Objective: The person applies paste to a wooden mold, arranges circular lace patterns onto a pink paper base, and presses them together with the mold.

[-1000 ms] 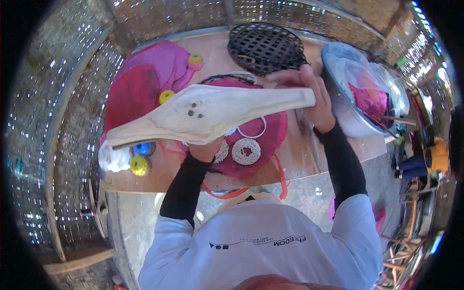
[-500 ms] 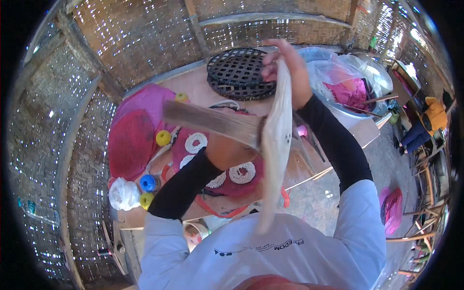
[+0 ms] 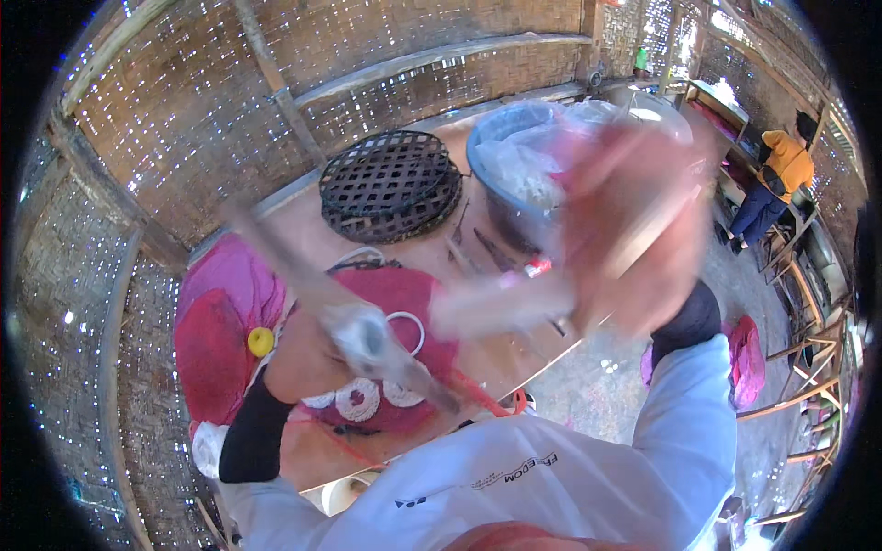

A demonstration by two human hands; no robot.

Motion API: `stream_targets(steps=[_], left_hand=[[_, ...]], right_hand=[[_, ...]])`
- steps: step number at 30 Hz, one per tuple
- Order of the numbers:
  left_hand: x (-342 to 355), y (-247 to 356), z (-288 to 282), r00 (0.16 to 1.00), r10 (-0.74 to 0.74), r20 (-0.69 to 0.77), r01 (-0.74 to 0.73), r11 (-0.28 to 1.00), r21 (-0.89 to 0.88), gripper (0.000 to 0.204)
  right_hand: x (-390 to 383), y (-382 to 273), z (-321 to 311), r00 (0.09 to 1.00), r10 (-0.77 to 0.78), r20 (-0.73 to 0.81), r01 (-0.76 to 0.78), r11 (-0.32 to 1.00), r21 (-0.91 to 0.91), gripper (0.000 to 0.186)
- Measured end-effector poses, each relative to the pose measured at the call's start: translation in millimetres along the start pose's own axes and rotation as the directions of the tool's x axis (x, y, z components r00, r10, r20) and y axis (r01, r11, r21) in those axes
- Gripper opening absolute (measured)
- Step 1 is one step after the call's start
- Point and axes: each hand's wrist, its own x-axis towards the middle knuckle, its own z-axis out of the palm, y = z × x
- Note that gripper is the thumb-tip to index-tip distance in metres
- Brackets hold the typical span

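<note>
My left hand point(image 3: 299, 363) is closed around a long wooden piece point(image 3: 276, 253) with a whitish middle, held slanting over the magenta mat point(image 3: 409, 289). My right hand point(image 3: 643, 220) is raised at the right and badly smeared by motion, with a blurred pale piece point(image 3: 496, 308) beside or in it; its fingers cannot be made out. White crocheted rings point(image 3: 357, 399) lie on the mat below my left hand, and a thin white hoop point(image 3: 413, 317) is partly visible between my hands.
Black lattice baskets point(image 3: 386, 174) sit at the table's back, beside a tub point(image 3: 505, 129) with clear plastic. Red and pink cloths point(image 3: 207, 340), a yellow spool point(image 3: 260, 342) and a white bag point(image 3: 207, 450) are at the left. A person point(image 3: 785, 170) stands far right.
The view has turned rightward. The pale wooden piece has swung out of its crosswise position, my right hand has moved right, and my left hand has moved left and down with a piece in it.
</note>
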Motion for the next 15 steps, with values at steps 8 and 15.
stream_targets(steps=[8,15], left_hand=[[150,-3,47,0.434,0.133,-0.891,-0.598,0.782,-0.174,0.037],[215,20,57,0.259,-0.215,-0.942,-0.789,0.514,-0.335,0.031]], right_hand=[[59,179,-53,0.538,0.341,-0.771,0.19,0.841,0.506,0.012],[42,198,-29,0.632,0.748,-0.203,0.069,0.207,0.976,0.014]])
